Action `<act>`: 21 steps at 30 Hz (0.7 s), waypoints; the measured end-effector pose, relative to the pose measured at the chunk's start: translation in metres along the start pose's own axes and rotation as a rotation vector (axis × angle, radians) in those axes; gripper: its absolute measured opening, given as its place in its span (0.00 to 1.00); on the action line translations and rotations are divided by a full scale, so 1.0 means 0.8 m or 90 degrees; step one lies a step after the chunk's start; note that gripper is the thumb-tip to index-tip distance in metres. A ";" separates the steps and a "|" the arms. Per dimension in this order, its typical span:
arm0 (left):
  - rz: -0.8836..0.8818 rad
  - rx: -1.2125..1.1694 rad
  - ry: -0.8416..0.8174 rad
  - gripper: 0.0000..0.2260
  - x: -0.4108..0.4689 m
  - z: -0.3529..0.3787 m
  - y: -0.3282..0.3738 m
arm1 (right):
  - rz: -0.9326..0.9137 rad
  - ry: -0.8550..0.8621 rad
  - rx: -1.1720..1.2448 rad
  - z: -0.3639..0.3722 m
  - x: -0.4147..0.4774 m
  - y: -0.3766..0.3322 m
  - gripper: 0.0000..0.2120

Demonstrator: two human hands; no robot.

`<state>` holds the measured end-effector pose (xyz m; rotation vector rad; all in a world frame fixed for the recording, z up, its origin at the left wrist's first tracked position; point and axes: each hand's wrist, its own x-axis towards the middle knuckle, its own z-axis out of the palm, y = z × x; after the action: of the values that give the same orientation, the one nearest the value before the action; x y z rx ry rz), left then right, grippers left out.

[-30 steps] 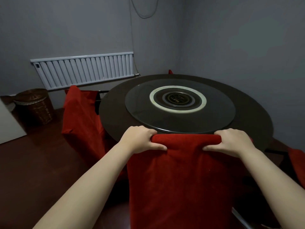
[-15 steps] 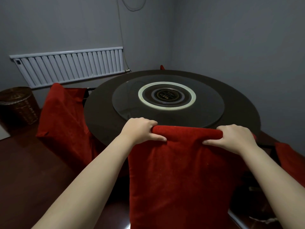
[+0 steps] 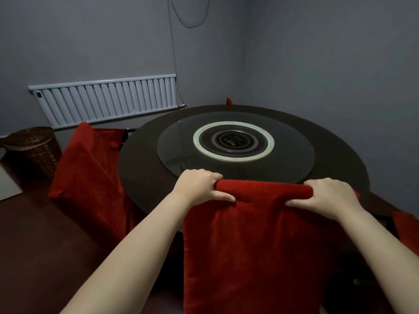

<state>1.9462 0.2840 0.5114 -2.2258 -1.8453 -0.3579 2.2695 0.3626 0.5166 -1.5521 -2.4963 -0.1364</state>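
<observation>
Curling fingers (image 3: 210,180) clamp the red chair back (image 3: 263,241).

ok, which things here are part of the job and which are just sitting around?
In hand: left hand, right hand, both gripping the top of the red-covered chair back.
Idle: round table, glass turntable, second red chair, wicker basket, radiator.

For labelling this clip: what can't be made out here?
Head view:
Chair frame: hidden under the red velvet chair cover.
Fingertips of the left hand and right hand: curled behind the cover's top edge.
Gold label on the round glass turntable: too small to read.
Red-covered chair at far right: cut off by the frame edge.
</observation>
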 end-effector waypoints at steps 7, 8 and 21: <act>-0.005 -0.017 -0.004 0.33 0.013 0.010 -0.003 | -0.002 -0.010 -0.015 0.006 0.016 0.009 0.41; -0.008 -0.018 -0.002 0.34 0.014 0.011 -0.003 | -0.003 -0.005 -0.022 0.007 0.017 0.009 0.41; -0.010 -0.081 -0.117 0.27 -0.053 -0.018 0.021 | 0.013 -0.013 -0.014 -0.007 -0.080 -0.027 0.41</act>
<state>1.9543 0.2371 0.5109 -2.4027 -1.9837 -0.2897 2.2780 0.2959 0.5090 -1.5960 -2.5023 -0.1464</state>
